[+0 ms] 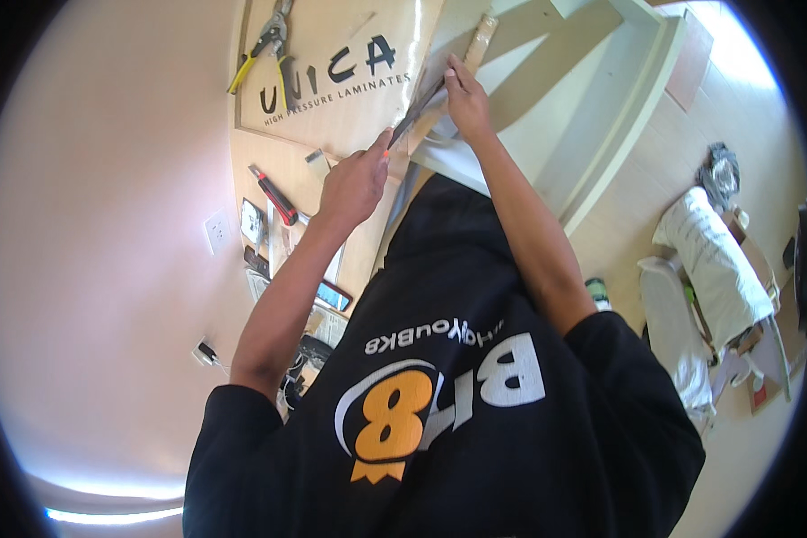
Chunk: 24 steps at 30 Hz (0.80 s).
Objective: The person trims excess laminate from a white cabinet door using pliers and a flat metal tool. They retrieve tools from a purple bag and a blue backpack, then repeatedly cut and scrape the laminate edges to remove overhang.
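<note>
While the left hand (357,186) is closed round the near end of 1 long dark tool (416,116), seen in the head view with a spot of orange at that end, the right hand (468,103) grips its far end between thumb and fingers. Tool: slim, straight, slanting from near left to far right, at the right edge of 1 pale printed panel (332,134) with dark lettering; whether it touches that edge cannot be told.

Far left, on the panel: 1 pair of snips (276,36), yellow handles. Far right, just beyond the right hand: 1 brown roll-like piece (482,40). Right: 1 white open cabinet body (590,170).

Left of the left hand: 1 red-and-black utility knife (274,195); 1 small metal plate (317,162), just beside the panel. Nearer: 1 phone (334,295), screen bluish. On the left wall: 1 white socket (216,231).

Right, well apart, on the floor: 1 bulky white sack (713,260); 1 crumpled dark plastic bag (719,175), just beyond it.
</note>
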Motion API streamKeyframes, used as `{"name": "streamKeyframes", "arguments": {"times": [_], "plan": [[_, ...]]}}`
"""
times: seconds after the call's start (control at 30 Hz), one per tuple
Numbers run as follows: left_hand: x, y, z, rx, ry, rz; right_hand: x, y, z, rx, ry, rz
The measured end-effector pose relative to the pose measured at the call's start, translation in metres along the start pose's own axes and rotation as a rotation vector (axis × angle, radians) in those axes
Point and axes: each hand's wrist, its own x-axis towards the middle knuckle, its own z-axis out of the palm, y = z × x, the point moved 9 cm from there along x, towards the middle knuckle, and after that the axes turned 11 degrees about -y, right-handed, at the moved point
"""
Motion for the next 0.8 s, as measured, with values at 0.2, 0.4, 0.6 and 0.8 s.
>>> {"name": "streamKeyframes", "arguments": {"times": [0.2,0.4,0.6,0.8], "plan": [[-0.04,-0.006,-0.047,-0.117,0.079,0.02,-0.033,-0.036,0.012,0.088,-0.077,-0.159],[-0.085,-0.013,-0.027,-0.189,0.11,-0.105,-0.058,-0.032,0.057,-0.005,-0.194,-0.203],[-0.092,-0.032,-0.008,-0.095,0.066,-0.085,-0.07,-0.015,0.067,-0.15,-0.18,-0.071],[-0.09,-0.037,0.002,0.167,0.079,-0.055,-0.069,-0.016,0.072,-0.042,-0.073,-0.02]]}}
